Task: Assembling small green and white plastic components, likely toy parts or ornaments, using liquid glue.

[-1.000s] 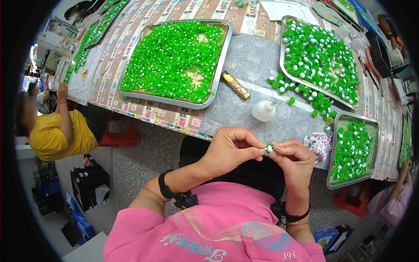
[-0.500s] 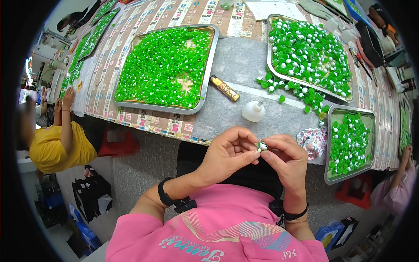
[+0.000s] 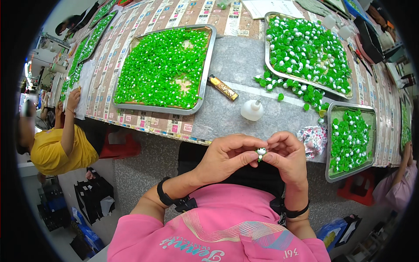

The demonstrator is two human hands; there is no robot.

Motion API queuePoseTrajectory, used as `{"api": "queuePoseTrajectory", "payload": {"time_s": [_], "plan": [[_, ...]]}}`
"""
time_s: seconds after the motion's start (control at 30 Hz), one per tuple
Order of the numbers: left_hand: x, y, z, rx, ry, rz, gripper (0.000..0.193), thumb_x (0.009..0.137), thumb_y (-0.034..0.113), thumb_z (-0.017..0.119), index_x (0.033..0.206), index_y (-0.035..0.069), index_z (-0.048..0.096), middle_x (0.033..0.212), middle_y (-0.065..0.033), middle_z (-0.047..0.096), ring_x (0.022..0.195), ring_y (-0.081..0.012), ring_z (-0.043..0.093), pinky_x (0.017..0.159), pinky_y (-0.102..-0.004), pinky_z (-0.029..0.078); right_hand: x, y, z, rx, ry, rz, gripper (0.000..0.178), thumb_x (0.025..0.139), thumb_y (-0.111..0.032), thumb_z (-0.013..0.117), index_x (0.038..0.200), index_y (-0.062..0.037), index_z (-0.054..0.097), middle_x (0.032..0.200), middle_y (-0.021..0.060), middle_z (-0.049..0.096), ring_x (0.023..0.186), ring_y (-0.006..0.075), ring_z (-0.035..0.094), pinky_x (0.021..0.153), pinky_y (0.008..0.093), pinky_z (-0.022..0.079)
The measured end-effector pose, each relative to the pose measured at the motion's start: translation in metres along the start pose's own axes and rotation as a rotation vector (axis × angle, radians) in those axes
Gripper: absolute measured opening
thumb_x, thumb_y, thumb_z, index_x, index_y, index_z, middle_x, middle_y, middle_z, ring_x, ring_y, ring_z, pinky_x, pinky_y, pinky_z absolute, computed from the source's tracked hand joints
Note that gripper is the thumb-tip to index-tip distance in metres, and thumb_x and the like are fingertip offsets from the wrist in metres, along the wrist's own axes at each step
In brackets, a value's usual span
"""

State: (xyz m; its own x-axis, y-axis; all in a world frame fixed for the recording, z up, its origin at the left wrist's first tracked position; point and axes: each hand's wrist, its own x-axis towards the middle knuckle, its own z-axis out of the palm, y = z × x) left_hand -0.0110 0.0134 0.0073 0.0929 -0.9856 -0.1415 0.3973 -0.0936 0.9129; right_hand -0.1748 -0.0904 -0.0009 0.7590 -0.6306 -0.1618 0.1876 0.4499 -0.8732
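Observation:
Between both hands, over my lap by the table edge, is a small figurine (image 3: 261, 152) with a round white head, dark eyes and green parts. My left hand (image 3: 224, 159) pinches it from the left with thumb and fingers. From the right, my right hand (image 3: 287, 160) grips it with thumb and fingertips. Its lower part is partly covered by the thumbs. Just beyond the hands stands a white squeeze bottle (image 3: 252, 111) with a thin tip. A floral cloth (image 3: 313, 142) lies to the right of my right hand.
A metal tray (image 3: 208, 61) of small green pieces lies at left. Another tray (image 3: 267, 48) holds green-and-white heads, several spilled beside it. A smaller tray (image 3: 329, 144) at right overhangs the edge. A gold-and-black packet (image 3: 223, 87) rests between. A co-worker in yellow (image 3: 61, 148) sits left.
The figurine has turned upright, its white head and body now facing up toward me. My fingers have shifted around it, and the right hand's fingers have curled over. The co-worker's hand has moved.

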Motion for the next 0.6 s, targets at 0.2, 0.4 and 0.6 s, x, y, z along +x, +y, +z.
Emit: {"api": "queuePoseTrajectory", "payload": {"time_s": [0.2, 0.4, 0.6], "plan": [[-0.0021, -0.001, 0.0033, 0.099, 0.03, 0.144, 0.02, 0.088, 0.002, 0.059, 0.108, -0.002, 0.06, 0.1, -0.0108, 0.062, 0.081, -0.0141, 0.063, 0.069, -0.0246, 0.054, -0.0016, 0.001, 0.0036, 0.073, 0.004, 0.03, 0.027, 0.077, 0.001, 0.071, 0.1, 0.0009, 0.058, 0.093, 0.0097, 0.065, 0.086, 0.0147, 0.064, 0.077, 0.0258, 0.053], [-0.0018, 0.0037, 0.0023, 0.547, 0.056, 0.356, 0.02, 0.086, 0.003, 0.062, 0.105, 0.0, 0.062, 0.087, -0.0103, 0.065, 0.071, -0.0139, 0.065, 0.062, -0.0233, 0.052, -0.0027, 0.0051, 0.0037, 0.165, 0.016, 0.068, 0.025, 0.078, 0.002, 0.07, 0.099, 0.0009, 0.058, 0.092, 0.0096, 0.066, 0.085, 0.0141, 0.064, 0.076, 0.0248, 0.052], [-0.0045, -0.0004, 0.0061, 0.658, 0.125, 0.452, 0.019, 0.084, 0.003, 0.064, 0.103, 0.0, 0.063, 0.082, -0.0096, 0.066, 0.067, -0.0138, 0.065, 0.058, -0.0234, 0.051, 0.0005, 0.0102, 0.0013, 0.295, -0.037, 0.127, 0.022, 0.079, 0.001, 0.069, 0.097, -0.001, 0.057, 0.09, 0.0084, 0.065, 0.082, 0.0125, 0.064, 0.073, 0.0227, 0.052]]}}
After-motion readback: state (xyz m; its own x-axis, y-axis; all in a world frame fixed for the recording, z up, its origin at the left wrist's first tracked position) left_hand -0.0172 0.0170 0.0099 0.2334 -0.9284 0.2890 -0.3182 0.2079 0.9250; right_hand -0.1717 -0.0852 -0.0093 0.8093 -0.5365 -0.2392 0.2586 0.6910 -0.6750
